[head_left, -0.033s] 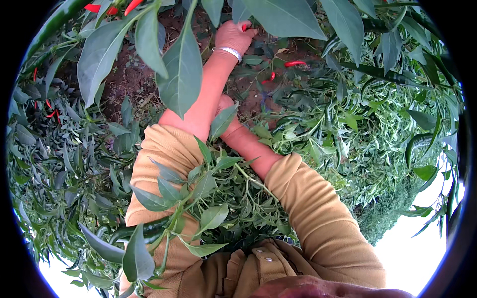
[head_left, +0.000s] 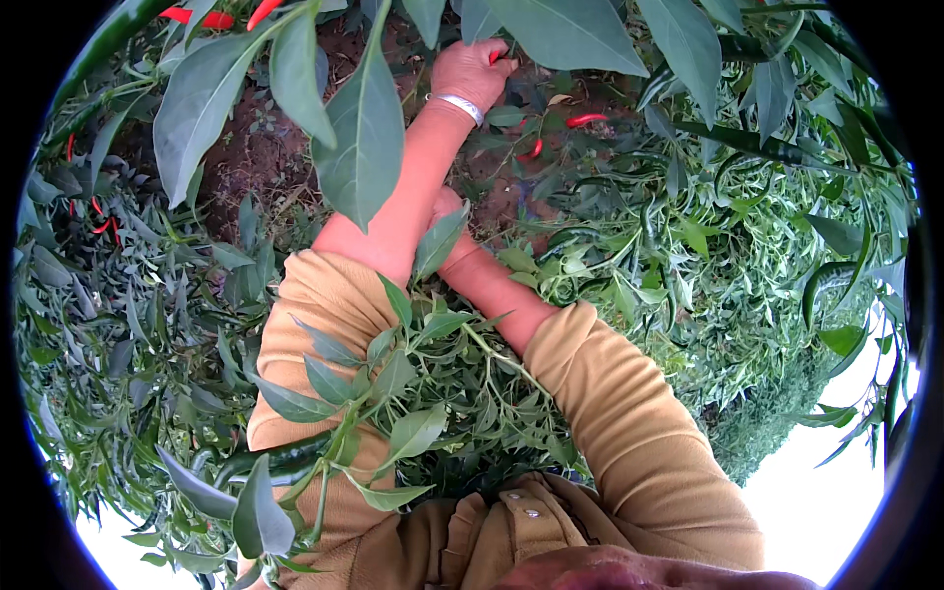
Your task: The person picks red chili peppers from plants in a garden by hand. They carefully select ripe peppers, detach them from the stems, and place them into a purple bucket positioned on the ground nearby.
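Note:
My left hand [head_left: 471, 77], with a silvery bracelet [head_left: 458, 104] at its wrist, reaches far out at the top middle, low among the plants. Its fingers are closed round a red chili pepper [head_left: 497, 56], of which only a small bit shows. Nearer to me, my right hand [head_left: 446, 208] is partly behind my left forearm and a leaf, and its fingers are hidden. Two more red chili peppers, one [head_left: 586, 120] to the right of my left hand and another [head_left: 532, 150] below it, are among low leaves over the soil.
Large chili leaves [head_left: 359, 138] hang close in front of my left forearm. A leafy stem [head_left: 344, 433] crosses my left sleeve. Green chili peppers [head_left: 752, 145] hang at the right, and more red ones [head_left: 103, 224] show at the left. Brown soil [head_left: 280, 147] lies between the plants.
My left hand, still closed on the red chili pepper, has shifted very slightly to the right. The leaves over my left sleeve have swayed a little. My right arm looks the same.

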### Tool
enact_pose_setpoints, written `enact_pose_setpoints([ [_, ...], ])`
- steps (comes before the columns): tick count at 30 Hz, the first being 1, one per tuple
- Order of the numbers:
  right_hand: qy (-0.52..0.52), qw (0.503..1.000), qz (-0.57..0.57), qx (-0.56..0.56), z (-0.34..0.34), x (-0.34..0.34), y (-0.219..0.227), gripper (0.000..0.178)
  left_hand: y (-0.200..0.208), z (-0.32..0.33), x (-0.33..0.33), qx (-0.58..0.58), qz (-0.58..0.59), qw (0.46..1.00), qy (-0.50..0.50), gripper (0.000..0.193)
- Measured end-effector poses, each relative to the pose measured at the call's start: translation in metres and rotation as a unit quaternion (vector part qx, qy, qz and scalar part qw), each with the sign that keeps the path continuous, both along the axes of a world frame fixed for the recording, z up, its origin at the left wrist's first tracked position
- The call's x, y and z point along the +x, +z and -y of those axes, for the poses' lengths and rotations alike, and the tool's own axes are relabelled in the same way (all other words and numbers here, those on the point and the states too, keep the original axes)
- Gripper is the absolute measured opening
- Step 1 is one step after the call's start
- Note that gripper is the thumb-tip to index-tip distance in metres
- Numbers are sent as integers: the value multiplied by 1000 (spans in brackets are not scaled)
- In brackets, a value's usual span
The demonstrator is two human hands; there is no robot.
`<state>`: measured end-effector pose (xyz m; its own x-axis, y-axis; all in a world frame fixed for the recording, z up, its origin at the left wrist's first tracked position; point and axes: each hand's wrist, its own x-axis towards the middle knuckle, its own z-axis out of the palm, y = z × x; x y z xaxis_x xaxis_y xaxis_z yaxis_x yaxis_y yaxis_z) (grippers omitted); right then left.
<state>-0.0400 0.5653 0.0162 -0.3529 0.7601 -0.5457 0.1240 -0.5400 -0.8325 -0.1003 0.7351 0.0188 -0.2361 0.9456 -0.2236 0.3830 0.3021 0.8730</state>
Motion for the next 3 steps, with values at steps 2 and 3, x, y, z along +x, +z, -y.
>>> enact_pose_setpoints([
  [2,-114,961,-196,-155,-5,-2,1,22,15,1,8,83,-19,996,-19,35],
  [3,-167,914,-290,-229,-9,-3,4,22,10,-2,6,35,149,987,41,48],
])
